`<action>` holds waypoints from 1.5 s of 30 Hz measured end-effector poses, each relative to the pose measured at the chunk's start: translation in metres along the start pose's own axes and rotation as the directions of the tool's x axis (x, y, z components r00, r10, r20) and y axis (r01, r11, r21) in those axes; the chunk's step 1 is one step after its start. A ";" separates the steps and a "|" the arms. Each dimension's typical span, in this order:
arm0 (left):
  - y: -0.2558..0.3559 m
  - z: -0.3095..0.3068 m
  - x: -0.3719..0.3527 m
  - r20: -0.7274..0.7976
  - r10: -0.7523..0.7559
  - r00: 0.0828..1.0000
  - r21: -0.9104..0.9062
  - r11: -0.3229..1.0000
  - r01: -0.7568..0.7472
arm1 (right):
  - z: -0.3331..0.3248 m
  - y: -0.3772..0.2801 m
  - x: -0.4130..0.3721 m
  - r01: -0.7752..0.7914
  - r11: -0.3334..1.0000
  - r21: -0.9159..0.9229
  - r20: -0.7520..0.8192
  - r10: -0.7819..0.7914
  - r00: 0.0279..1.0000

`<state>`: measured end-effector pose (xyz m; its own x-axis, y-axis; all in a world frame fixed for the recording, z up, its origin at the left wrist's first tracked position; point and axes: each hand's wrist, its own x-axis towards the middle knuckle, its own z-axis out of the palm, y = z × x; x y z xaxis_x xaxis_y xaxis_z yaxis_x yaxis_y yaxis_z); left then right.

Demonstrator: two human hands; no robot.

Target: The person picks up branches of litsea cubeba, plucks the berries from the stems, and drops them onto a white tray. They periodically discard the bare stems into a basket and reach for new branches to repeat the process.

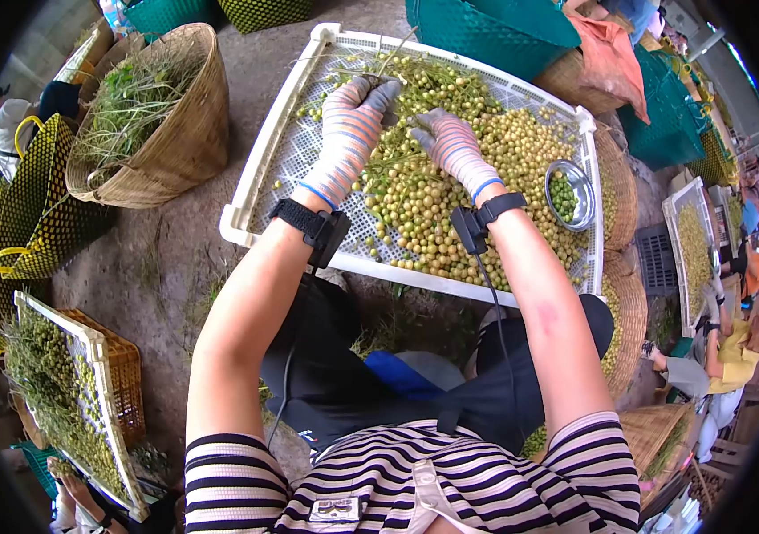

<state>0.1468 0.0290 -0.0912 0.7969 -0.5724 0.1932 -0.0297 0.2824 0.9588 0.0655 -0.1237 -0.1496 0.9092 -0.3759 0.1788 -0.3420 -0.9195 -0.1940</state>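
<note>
My left hand, in a striped glove with grey fingertips, pinches a thin stem above the upper part of a white mesh tray. My right hand, gloved the same way, is close beside it with fingers curled over the fruit; whatever is between them is hidden. Small round yellow-green fruits are heaped across the tray's middle and right. Leafy sprigs with fruit still attached lie at the far side. A metal bowl with greener fruits sits on the tray's right side.
A wicker basket of stripped stems stands at left, near black-and-yellow woven baskets. Another fruit-laden tray is at lower left. Teal baskets stand beyond my tray, and wicker baskets line its right. Other people sit at both sides.
</note>
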 end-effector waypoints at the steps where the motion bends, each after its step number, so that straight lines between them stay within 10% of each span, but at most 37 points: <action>1: -0.001 -0.001 0.001 0.001 -0.009 1.000 0.002 1.000 0.009 | -0.002 0.000 0.003 -0.047 0.997 -0.058 0.017 0.048 0.999; 4: 0.002 0.002 0.000 -0.009 0.005 1.000 -0.012 1.000 -0.005 | -0.017 -0.005 0.002 -0.187 0.972 -0.139 0.156 0.208 0.966; 10: 0.004 -0.001 0.004 -0.068 0.002 0.998 -0.104 0.994 -0.009 | -0.012 0.008 0.000 0.076 0.985 -0.157 -0.083 -0.090 0.993; 16: 0.004 0.003 0.002 -0.094 -0.003 0.996 -0.111 0.994 -0.008 | -0.030 -0.004 -0.001 -0.181 0.970 -0.165 0.277 0.222 0.935; 20: 0.003 -0.007 0.010 -0.175 -0.029 0.984 -0.187 0.982 -0.004 | 0.003 0.027 -0.007 0.169 0.984 0.052 -0.073 -0.165 0.984; 24: 0.004 -0.006 0.005 -0.173 -0.046 0.984 -0.153 0.988 0.019 | -0.044 0.000 -0.004 -0.243 0.940 -0.238 0.421 0.325 0.847; 30: 0.006 0.001 0.004 -0.129 -0.074 0.989 -0.217 0.975 0.044 | -0.044 0.013 -0.001 -0.194 0.967 -0.166 0.279 0.234 0.931; 38: 0.014 0.001 0.003 -0.203 -0.027 0.979 -0.220 0.975 -0.019 | -0.071 0.010 0.005 -0.362 0.896 -0.257 0.580 0.443 0.684; 41: 0.016 0.001 0.003 -0.208 -0.055 0.977 -0.246 0.969 0.003 | -0.043 0.021 -0.002 -0.022 0.998 -0.065 0.279 0.039 0.960; 45: 0.014 0.007 0.004 -0.166 -0.108 0.980 -0.339 0.940 0.046 | -0.020 0.002 0.009 0.228 0.821 0.524 -0.112 -0.199 0.974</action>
<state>0.1451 0.0259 -0.0753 0.8843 -0.4640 0.0512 0.2137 0.4998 0.8393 0.0683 -0.1317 -0.1295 0.9269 -0.1955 0.3203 0.0510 -0.7801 -0.6236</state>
